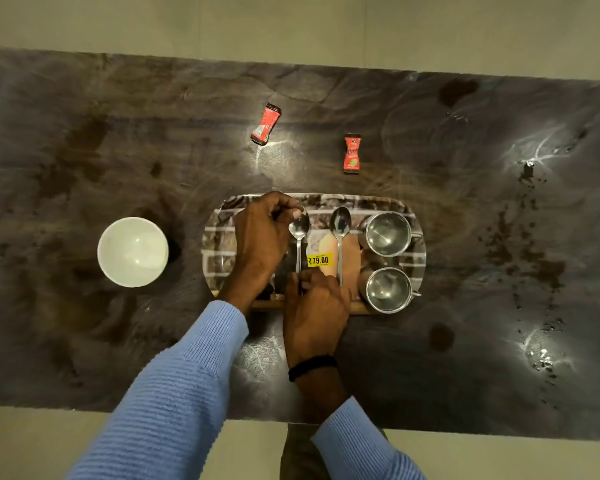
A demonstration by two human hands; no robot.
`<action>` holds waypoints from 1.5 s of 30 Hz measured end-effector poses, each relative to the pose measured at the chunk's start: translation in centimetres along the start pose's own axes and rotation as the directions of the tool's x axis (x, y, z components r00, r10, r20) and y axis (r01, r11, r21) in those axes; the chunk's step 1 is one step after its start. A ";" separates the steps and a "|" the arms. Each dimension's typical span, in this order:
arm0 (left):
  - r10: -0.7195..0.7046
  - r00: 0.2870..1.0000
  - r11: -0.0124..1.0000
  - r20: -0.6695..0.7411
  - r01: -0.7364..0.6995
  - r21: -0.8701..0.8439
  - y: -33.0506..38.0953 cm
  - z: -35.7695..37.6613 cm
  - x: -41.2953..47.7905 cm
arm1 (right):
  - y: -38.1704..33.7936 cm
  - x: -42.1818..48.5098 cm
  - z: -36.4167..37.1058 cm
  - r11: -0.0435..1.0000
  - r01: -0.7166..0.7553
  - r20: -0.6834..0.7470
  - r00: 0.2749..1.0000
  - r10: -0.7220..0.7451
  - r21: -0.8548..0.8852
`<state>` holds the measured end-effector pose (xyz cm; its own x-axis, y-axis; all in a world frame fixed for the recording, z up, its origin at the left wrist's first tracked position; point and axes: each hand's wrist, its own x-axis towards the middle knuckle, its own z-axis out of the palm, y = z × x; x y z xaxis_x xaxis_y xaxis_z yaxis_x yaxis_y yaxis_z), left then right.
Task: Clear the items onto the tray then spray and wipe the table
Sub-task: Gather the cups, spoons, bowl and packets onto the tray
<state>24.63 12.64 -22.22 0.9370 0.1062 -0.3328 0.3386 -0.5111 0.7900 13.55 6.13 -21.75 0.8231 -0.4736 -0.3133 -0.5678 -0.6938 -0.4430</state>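
Two hands set a spoon (299,237) on the tray (378,202)

The left hand (262,237) pinches the spoon's bowl end while the right hand (314,306) pinches its handle; a second spoon (340,237) and two steel cups (388,233) lie beside it, with a white bowl (132,251) and two red sachets (266,124) out on the table (84,133)

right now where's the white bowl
In the head view, the white bowl sits on the table left of the tray, beside the left hand.
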 end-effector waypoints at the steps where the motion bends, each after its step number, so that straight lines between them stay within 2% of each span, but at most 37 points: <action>1: -0.007 1.000 1.000 0.001 0.007 0.001 -0.2 0.1 0.0 | 0.1 0.1 0.0 1.000 -0.011 0.025 1.000 0.011 -0.009; 3: -0.015 1.000 1.000 0.002 0.015 -0.006 -0.3 0.3 0.1 | 0.4 0.3 0.3 0.999 -0.019 0.076 0.997 0.021 -0.028; 9: -0.024 1.000 1.000 -0.016 0.024 0.001 -0.1 0.7 0.1 | 0.9 0.9 0.8 0.998 -0.033 0.106 0.994 0.037 -0.045; 16: 0.030 0.999 0.994 -0.042 -0.025 0.106 0.4 0.7 0.0 | 1.1 0.9 0.9 0.998 -0.035 0.116 0.992 0.040 -0.048; 20: 0.047 0.996 0.990 -0.079 -0.035 0.139 1.0 0.1 0.3 | -0.3 0.6 -1.8 0.993 -0.070 0.075 0.995 0.062 0.098; 23: 0.074 0.991 0.985 -0.108 -0.056 0.161 2.2 -0.4 0.7 | -2.1 1.8 -5.5 0.975 0.020 -0.009 1.000 -0.019 0.220; 25: 0.083 0.993 0.988 -0.088 -0.070 0.139 3.3 -0.4 1.5 | -3.1 4.3 -7.9 0.969 0.057 -0.028 0.998 -0.052 0.242; 28: 0.031 0.999 0.994 -0.007 -0.031 0.102 4.6 0.5 4.3 | -4.0 10.2 -10.8 0.954 0.029 0.004 0.999 -0.032 0.298; 31: -0.027 0.995 0.995 0.096 0.017 0.100 6.3 1.9 6.8 | -4.0 17.1 -11.7 0.978 0.037 0.076 0.996 -0.054 0.206; 34: -0.058 0.989 0.978 0.136 0.029 0.207 7.9 3.6 8.1 | -3.4 22.3 -10.7 0.993 0.061 0.211 0.974 -0.080 0.097; 38: -0.116 0.984 0.957 0.138 0.073 0.280 8.9 5.6 8.6 | -3.5 24.8 -9.2 0.975 0.220 0.293 0.931 -0.218 0.025; 45: -0.119 0.988 0.968 0.093 0.095 0.234 9.0 6.3 7.7 | -3.6 25.5 -8.7 0.957 0.283 0.266 0.920 -0.289 0.059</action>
<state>34.40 3.52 -20.89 0.8777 0.0866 -0.4712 0.3962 -0.6842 0.6123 36.68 -8.18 -20.85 0.9191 -0.0912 -0.3834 -0.3106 -0.7666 -0.5621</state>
